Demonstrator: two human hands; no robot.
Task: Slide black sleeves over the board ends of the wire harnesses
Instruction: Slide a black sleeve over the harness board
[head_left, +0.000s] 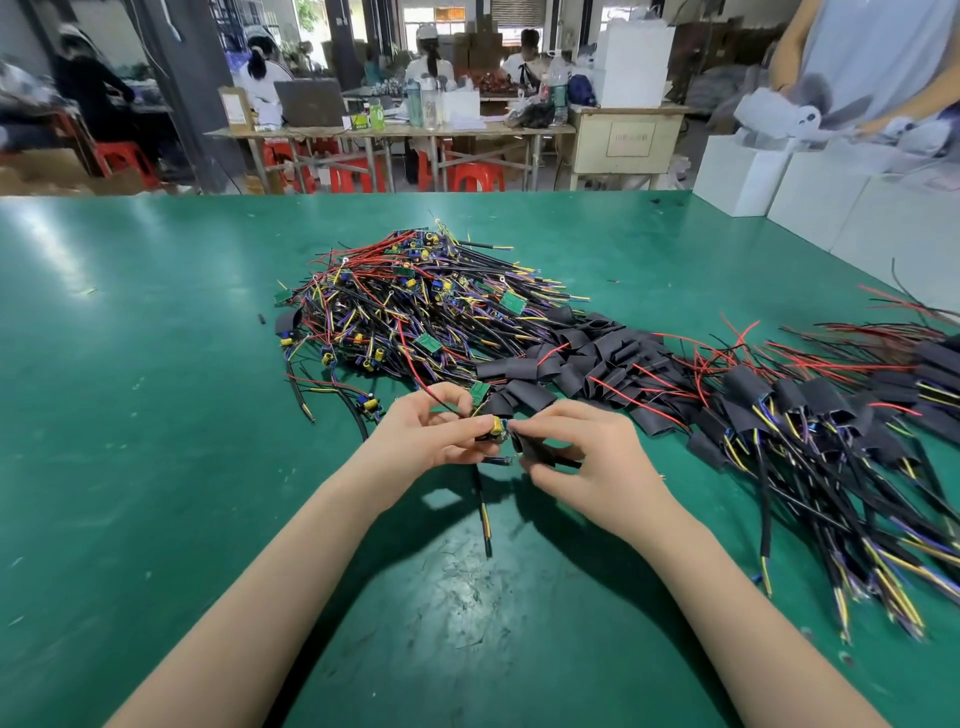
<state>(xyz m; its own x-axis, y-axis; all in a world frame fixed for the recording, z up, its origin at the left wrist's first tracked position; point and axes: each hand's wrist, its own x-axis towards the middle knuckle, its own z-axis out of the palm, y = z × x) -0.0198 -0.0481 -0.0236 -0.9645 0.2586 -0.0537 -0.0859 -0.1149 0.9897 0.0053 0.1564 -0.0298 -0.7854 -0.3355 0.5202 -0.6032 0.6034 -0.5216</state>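
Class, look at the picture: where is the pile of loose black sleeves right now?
In the head view, the loose black sleeves lie right of centre on the green table, between the unsleeved harnesses and the sleeved harnesses.

Green worktop (130, 415) bare along left and near edges, harness pile (415, 306) mid-far, loose sleeves (582, 364) and sleeved harnesses (831, 441) crowding right edge

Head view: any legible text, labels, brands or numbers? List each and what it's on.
No text reads clearly anywhere in this view.
Framed sign on the cream cabinet: a row of characters, too blurred to read.
Green box on the far table: printing too small to read.
Bottle label: too small to read.
Brown carton: pale label, illegible.
Small green boards in the harness pile: no markings can be made out.
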